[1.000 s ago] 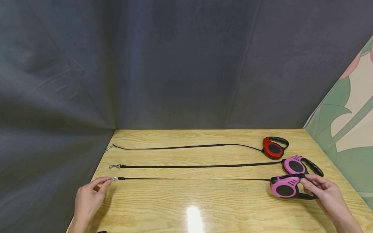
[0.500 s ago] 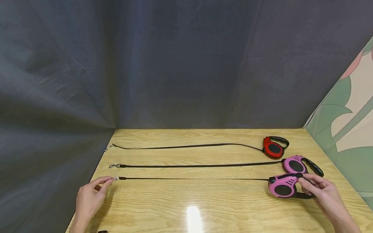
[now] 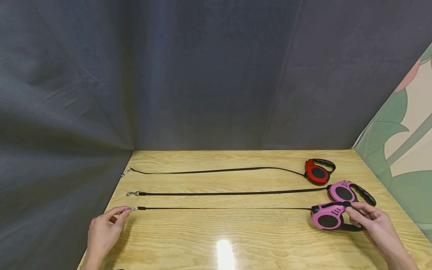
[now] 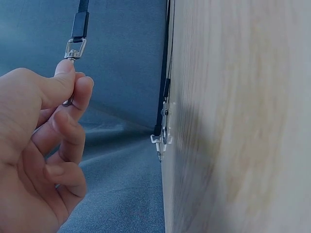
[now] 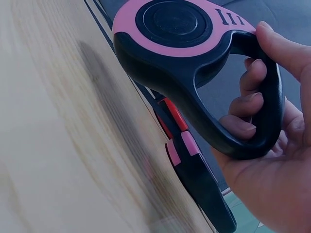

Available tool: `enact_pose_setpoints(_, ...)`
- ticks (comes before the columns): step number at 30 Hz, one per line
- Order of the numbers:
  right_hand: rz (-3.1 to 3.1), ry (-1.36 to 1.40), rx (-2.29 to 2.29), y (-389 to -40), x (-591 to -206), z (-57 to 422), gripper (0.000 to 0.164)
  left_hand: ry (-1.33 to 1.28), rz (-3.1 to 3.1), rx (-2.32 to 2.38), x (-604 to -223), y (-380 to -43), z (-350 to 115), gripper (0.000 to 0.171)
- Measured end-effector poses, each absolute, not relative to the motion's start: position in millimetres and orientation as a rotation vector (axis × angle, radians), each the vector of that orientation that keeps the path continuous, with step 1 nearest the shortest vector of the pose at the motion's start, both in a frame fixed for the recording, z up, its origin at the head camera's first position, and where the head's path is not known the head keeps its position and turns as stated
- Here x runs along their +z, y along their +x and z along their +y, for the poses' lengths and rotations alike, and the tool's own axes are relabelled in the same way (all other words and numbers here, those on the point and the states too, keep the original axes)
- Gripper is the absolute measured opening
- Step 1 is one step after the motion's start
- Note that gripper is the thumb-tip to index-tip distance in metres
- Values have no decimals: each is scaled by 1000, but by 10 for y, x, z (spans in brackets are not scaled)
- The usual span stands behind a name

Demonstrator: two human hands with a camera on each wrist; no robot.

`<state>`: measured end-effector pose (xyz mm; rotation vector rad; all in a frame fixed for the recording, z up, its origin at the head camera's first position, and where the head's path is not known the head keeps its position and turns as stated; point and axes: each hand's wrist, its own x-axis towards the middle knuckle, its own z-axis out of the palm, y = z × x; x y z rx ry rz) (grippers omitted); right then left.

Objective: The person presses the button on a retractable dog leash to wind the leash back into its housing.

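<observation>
My right hand [image 3: 376,227] grips the black handle of a pink retractable dog leash [image 3: 327,221], fingers curled through the loop; in the right wrist view its casing [image 5: 165,24] is held off the wooden table. From it a thin black strap [image 3: 216,208] runs taut to the left. At that end my left hand [image 3: 104,230] pinches the metal snap hook [image 4: 73,51] between thumb and forefinger, raised off the tabletop in the left wrist view. Just behind the held casing lies a second pink retractable leash [image 3: 341,192], its strap stretched out and its hook [image 3: 132,193] at the left.
Farther back a red retractable leash [image 3: 316,172] lies with its strap extended to a hook [image 3: 125,172] at the table's left edge. Dark grey cloth [image 3: 209,75] hangs behind and to the left of the table [image 3: 175,240]. A flower-patterned surface [image 3: 410,150] borders the right side.
My right hand and the held pink leash have shifted slightly left. The left hand keeps its pinch on the hook with hardly any movement; the two lying leashes stay put.
</observation>
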<state>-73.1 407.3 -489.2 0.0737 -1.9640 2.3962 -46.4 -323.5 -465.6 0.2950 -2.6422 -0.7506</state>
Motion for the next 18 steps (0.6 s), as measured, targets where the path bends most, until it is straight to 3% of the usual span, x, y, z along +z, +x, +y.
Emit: enact_pose_setpoints(18, -1965, 77, 2400, -736, -4886, 4062, 41, 306, -2683, -780, -4636, -465, -3212, 13)
